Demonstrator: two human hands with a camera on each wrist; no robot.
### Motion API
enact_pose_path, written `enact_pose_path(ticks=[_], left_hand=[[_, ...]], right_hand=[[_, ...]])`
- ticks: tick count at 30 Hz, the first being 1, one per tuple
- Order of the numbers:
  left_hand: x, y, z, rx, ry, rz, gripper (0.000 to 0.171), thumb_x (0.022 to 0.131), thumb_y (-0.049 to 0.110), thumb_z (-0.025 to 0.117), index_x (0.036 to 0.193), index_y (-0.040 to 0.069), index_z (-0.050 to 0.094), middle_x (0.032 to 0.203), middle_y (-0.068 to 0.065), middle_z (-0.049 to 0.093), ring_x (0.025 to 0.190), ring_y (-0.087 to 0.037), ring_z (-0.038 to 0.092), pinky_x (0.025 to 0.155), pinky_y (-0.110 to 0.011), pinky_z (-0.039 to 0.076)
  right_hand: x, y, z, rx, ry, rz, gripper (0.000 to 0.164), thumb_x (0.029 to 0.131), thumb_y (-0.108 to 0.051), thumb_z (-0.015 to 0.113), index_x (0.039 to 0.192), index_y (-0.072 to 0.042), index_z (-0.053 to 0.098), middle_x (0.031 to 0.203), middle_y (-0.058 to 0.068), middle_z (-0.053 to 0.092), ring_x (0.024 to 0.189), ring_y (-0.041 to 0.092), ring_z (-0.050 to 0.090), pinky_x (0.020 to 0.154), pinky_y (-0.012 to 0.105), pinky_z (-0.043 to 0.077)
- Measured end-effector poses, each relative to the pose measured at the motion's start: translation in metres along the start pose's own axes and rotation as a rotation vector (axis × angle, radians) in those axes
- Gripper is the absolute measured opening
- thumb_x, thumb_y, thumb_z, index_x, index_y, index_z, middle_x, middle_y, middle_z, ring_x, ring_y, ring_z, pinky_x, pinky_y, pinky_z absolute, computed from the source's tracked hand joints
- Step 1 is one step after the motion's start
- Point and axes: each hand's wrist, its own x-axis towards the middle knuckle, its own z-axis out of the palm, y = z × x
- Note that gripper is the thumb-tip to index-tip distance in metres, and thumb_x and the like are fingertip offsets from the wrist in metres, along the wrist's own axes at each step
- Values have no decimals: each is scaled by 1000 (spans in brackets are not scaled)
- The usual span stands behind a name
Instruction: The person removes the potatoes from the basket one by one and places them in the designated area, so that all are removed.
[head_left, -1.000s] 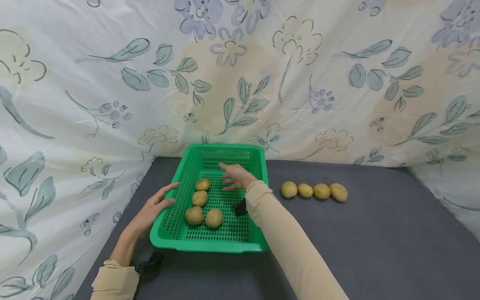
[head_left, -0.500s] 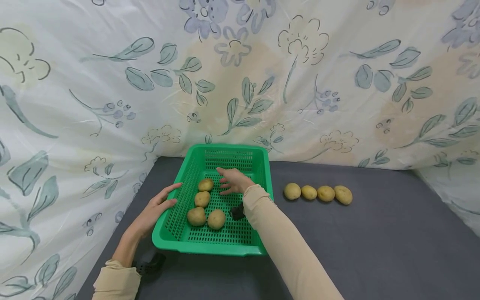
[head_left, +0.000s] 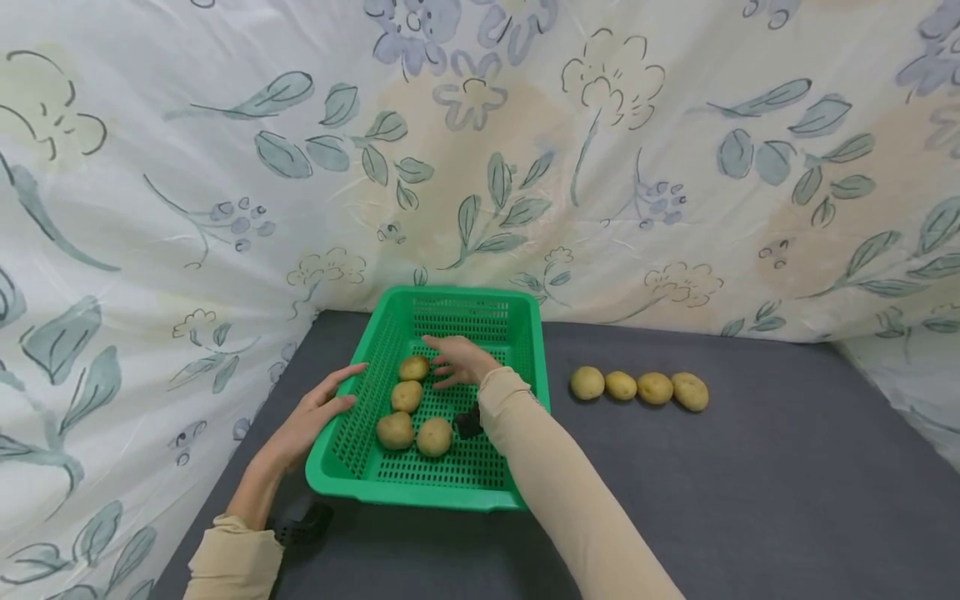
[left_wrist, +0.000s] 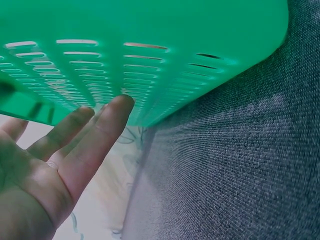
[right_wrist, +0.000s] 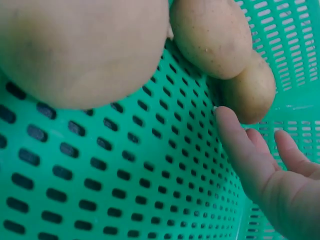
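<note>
My left hand (head_left: 307,427) rests at the left rim of a green perforated plastic basket (head_left: 420,495). Its fingers lie nearly straight along the outer wall, as the left wrist view also shows. Inside the basket reaches my right hand (head_left: 461,362), fingers extended and apart, holding nothing. Closest to its fingertips is the rearmost potato (head_left: 414,368); a small gap seems to separate them. Other potatoes lie on the basket floor: one in the middle (head_left: 407,397) and two in front, a left one (head_left: 395,431) and a right one (head_left: 434,437).
To the right of the basket, several potatoes (head_left: 621,386) lie in a row on the dark grey cloth (head_left: 750,483). A floral curtain (head_left: 480,167) hangs behind and along the left side. Black wrist cameras sit under both wrists.
My right hand has shifted a little left inside the basket, closer to the rearmost potato. The whole view has drifted slightly. My left hand stays at the rim.
</note>
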Motion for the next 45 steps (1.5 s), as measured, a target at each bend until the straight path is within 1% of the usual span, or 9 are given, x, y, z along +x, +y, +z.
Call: enact_pose_path(ticks=[8, 13, 20, 25, 29, 33, 36, 40, 45], left_hand=[[-1, -3, 0, -4, 4, -5, 52, 104, 23, 42, 150, 8, 27, 157, -16, 3, 139, -44, -7, 102, -69, 12], [-1, -4, 0, -9, 7, 1, 51, 104, 22, 42, 150, 7, 27, 157, -17, 4, 140, -44, -7, 101, -69, 13], [-2, -1, 1, -11, 3, -2, 52, 104, 23, 42, 150, 7, 26, 157, -18, 3, 140, -44, -7, 102, -68, 14], [-4, 1, 2, -10, -6, -5, 52, 104, 22, 41, 150, 6, 26, 157, -19, 2, 139, -45, -8, 101, -68, 16], [-3, 1, 2, -10, -2, -7, 51, 104, 22, 41, 150, 6, 26, 157, -18, 2, 139, -44, -8, 102, -68, 15], [-2, 0, 3, -11, 7, -14, 51, 104, 23, 42, 150, 7, 27, 157, -17, 3, 140, -42, -7, 102, -67, 15], [-2, 0, 3, -7, 9, -19, 51, 104, 24, 41, 150, 8, 27, 157, -17, 3, 140, -42, -5, 102, -67, 17], [-1, 0, 3, 0, 8, -20, 51, 104, 24, 41, 150, 8, 27, 157, -17, 3, 140, -43, -6, 102, -67, 16], [-1, 2, 3, 4, 9, -17, 51, 104, 24, 41, 150, 8, 27, 157, -16, 4, 140, -43, -7, 102, -67, 15]], right_hand=[[5, 2, 9, -76, 13, 13, 58, 102, -31, 47, 148, -2, 29, 146, 26, 31, 130, 43, 35, 90, 48, 48], [4, 3, 13, -172, 13, -1, 56, 102, -30, 47, 146, 1, 33, 142, 25, 36, 128, 42, 38, 87, 46, 50], [0, 7, 21, -309, 118, -25, 59, 100, -30, 51, 143, 6, 33, 134, 24, 43, 116, 39, 50, 78, 39, 54], [0, 10, 29, -399, 179, -27, 55, 99, -30, 53, 139, 6, 41, 127, 20, 48, 108, 34, 55, 74, 35, 55], [1, 10, 31, -404, 198, -33, 53, 99, -29, 54, 137, 5, 42, 122, 17, 50, 103, 31, 56, 75, 35, 55], [3, 10, 32, -405, 174, -70, 46, 99, -27, 54, 131, 5, 47, 113, 15, 50, 95, 26, 55, 77, 36, 54], [4, 10, 33, -407, 151, -95, 42, 99, -26, 53, 128, 4, 50, 115, 14, 51, 95, 25, 56, 79, 37, 53], [6, 11, 34, -437, 132, -135, 45, 99, -24, 53, 135, 3, 48, 125, 16, 51, 102, 28, 58, 81, 39, 52], [8, 11, 36, -532, 155, -192, 51, 97, -24, 56, 138, 4, 45, 128, 19, 52, 106, 30, 56, 84, 39, 49]])
